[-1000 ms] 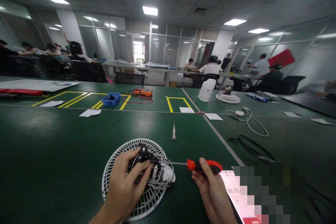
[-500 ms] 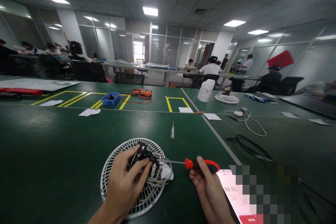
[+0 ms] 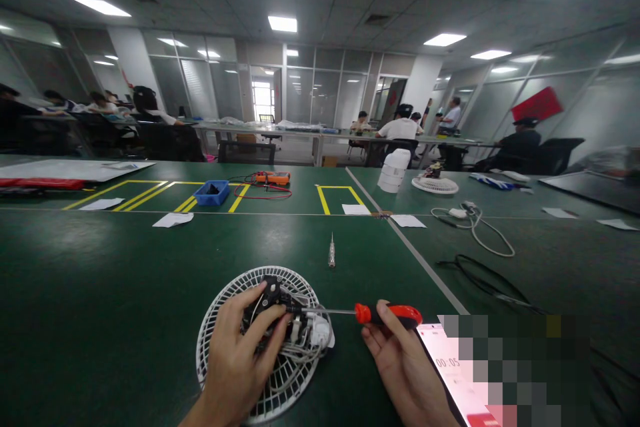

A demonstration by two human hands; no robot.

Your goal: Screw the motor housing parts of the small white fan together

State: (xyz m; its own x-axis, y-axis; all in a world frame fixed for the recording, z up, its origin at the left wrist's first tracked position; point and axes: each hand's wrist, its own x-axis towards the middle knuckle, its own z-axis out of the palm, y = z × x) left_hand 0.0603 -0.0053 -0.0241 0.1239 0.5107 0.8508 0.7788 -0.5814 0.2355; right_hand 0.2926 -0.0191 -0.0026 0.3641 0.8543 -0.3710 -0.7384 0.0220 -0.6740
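My left hand is closed around a black fan motor housing, which rests on a round white fan grille. In my right hand is a screwdriver with a red and black handle. Its shaft points left, and the tip meets the motor assembly beside my left fingertips; the exact contact point is hidden. A white plug and bundled grey cord lie on the grille, right of the motor. Beyond the grille, a clear-handled small screwdriver lies on the green table.
A lit phone lies by my right wrist. Farther off are a blue bin, an orange multimeter, a white cylinder and another fan grille. Cables lie at right. Several people sit in the background.
Both hands keep nearly the same hold, and the screwdriver stays against the motor assembly. The view shifts slightly. In the background, a standing person at right has moved left.
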